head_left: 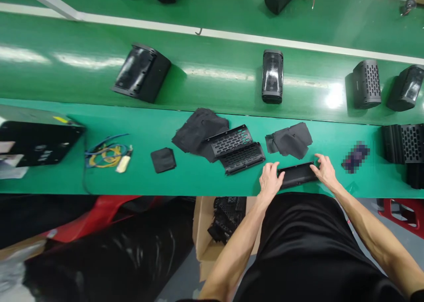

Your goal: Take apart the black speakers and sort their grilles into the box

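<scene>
While spread fingers [272, 169] touch both its ends, the black panel [297, 175] lies between them.

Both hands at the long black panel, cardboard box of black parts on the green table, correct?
No: the head view shows the cardboard box of black parts below the green table. Left hand and right hand are at the long black panel.

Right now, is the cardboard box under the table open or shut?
Open. The cardboard box shows black perforated parts through its uncovered top.
</scene>
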A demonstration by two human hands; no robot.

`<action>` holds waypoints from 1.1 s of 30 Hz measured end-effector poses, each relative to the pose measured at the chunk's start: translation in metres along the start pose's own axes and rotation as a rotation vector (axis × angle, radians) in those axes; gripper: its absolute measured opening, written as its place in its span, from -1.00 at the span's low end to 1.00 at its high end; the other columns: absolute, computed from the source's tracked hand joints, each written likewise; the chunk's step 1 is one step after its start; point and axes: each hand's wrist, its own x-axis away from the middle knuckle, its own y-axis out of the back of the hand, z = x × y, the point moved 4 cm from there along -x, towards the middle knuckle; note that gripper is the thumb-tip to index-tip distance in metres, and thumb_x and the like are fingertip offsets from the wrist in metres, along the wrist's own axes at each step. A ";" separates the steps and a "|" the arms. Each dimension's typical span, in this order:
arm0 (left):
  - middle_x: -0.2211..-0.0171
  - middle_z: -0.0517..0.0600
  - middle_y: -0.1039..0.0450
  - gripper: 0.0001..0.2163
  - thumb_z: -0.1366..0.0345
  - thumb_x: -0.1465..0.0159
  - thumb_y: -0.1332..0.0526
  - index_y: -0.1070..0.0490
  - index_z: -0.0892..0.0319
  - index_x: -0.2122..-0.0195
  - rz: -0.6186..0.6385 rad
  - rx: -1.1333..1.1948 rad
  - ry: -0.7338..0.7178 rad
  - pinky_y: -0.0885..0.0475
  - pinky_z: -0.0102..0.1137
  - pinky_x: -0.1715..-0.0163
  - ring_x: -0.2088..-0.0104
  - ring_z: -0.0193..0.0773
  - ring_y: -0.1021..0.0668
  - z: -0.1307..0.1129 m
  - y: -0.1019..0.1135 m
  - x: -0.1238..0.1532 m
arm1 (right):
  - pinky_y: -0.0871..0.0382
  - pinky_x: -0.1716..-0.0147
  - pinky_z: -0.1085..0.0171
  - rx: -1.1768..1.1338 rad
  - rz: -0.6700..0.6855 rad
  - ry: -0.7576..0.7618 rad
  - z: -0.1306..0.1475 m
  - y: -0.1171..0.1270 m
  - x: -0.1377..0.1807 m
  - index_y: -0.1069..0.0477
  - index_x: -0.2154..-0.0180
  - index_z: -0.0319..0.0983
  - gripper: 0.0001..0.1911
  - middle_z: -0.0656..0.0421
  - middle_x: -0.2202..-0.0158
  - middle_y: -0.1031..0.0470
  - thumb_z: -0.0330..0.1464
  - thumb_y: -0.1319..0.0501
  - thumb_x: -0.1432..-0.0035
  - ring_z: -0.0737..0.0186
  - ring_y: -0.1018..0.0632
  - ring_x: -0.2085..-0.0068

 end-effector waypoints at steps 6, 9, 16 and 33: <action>0.32 -0.01 -0.54 -0.78 0.06 -0.33 -0.31 -0.46 0.10 0.27 0.119 0.262 0.081 -0.55 -0.20 0.11 0.21 -0.10 -0.59 -0.007 0.010 -0.012 | -0.46 0.25 0.19 -0.211 0.227 -0.009 0.016 0.017 -0.014 -0.46 0.30 -0.15 -0.75 0.21 0.37 -0.52 -0.10 -0.30 -0.17 0.16 -0.53 0.33; 0.39 -0.10 -0.53 -0.58 -0.12 -0.29 -0.33 -0.42 0.11 0.06 0.249 0.594 0.179 -0.50 -0.36 0.39 0.42 -0.23 -0.57 -0.027 0.022 -0.011 | -0.33 0.47 0.30 -0.529 0.346 -0.154 0.027 0.037 -0.003 -0.40 0.28 -0.15 -0.56 0.32 0.52 -0.42 0.06 -0.38 -0.12 0.27 -0.42 0.49; 0.16 0.00 -0.66 -0.35 0.05 -0.03 -0.63 -0.41 0.11 -0.07 0.392 1.113 0.292 -0.56 -0.42 0.31 0.31 -0.26 -0.64 -0.088 0.066 0.011 | -0.40 0.45 0.31 -0.994 0.282 -0.263 0.055 0.085 0.039 -0.54 0.06 -0.17 -0.36 0.18 0.27 -0.65 0.00 -0.63 0.08 0.27 -0.55 0.40; 0.00 0.07 -0.62 -0.39 0.06 -0.12 -0.58 -0.43 0.04 -0.14 0.533 1.133 0.232 -0.59 -0.31 0.25 0.17 -0.08 -0.69 -0.114 0.073 0.031 | -0.37 0.51 0.32 -1.078 0.140 -0.348 0.053 0.108 0.068 -0.55 0.18 -0.12 -0.43 0.27 0.44 -0.54 -0.01 -0.67 0.11 0.31 -0.46 0.51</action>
